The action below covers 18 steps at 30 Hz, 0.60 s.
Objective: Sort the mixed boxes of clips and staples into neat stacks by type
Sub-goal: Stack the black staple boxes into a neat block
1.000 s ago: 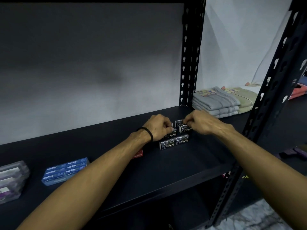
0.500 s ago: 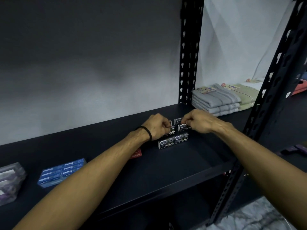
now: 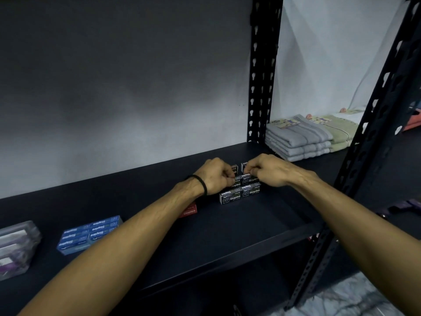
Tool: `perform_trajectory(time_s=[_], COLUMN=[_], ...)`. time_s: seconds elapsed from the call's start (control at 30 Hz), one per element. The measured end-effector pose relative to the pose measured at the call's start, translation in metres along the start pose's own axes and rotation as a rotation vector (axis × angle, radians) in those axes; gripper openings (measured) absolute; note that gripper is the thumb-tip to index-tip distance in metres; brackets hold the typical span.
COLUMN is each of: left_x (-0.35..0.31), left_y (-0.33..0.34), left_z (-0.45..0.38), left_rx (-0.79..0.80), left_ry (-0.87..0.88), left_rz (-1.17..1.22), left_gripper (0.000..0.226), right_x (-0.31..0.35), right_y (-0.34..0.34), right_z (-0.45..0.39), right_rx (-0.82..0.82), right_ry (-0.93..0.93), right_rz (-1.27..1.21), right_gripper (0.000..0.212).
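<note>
Several black staple boxes [image 3: 240,193] sit packed together near the middle of the dark shelf [image 3: 250,226]. My left hand [image 3: 216,175], with a black band on its wrist, pinches a black box on the group's left side. My right hand [image 3: 268,171] pinches another black box on the right side, fingers curled. A red staple box [image 3: 189,210] lies just left of the group, partly hidden by my left forearm. A block of blue staple boxes [image 3: 90,233] lies further left. Clear plastic clip boxes [image 3: 16,247] are stacked at the far left edge.
Folded grey towels [image 3: 298,142] and green towels [image 3: 339,131] lie beyond the shelf's right end. A black perforated upright [image 3: 262,71] stands at the back, another [image 3: 355,167] at the front right. The shelf's front lip [image 3: 227,256] runs below my arms.
Both hands stay on the black boxes with only small finger shifts. The view has drifted slightly; no box has visibly left the group.
</note>
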<state>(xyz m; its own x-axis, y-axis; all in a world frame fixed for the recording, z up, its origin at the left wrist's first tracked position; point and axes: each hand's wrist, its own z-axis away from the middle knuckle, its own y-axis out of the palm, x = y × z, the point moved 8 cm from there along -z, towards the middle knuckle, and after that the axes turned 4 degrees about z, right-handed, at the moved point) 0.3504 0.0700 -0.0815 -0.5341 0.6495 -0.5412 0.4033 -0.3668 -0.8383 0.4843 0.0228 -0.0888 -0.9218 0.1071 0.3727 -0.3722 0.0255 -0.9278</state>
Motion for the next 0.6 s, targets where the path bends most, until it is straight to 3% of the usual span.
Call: perform_trajectory(time_s=[0.6], left_x=[0.013], left_y=[0.001], left_z=[0.019], left_rx=[0.097], left_ry=[-0.045], left_rz=[0.121], left_gripper=[0.014], right_x=[0.016], right_y=[0.007], right_z=[0.010], right_rx=[0.067], right_ry=[-0.040], right_rz=[0.021], right_gripper=[0.029])
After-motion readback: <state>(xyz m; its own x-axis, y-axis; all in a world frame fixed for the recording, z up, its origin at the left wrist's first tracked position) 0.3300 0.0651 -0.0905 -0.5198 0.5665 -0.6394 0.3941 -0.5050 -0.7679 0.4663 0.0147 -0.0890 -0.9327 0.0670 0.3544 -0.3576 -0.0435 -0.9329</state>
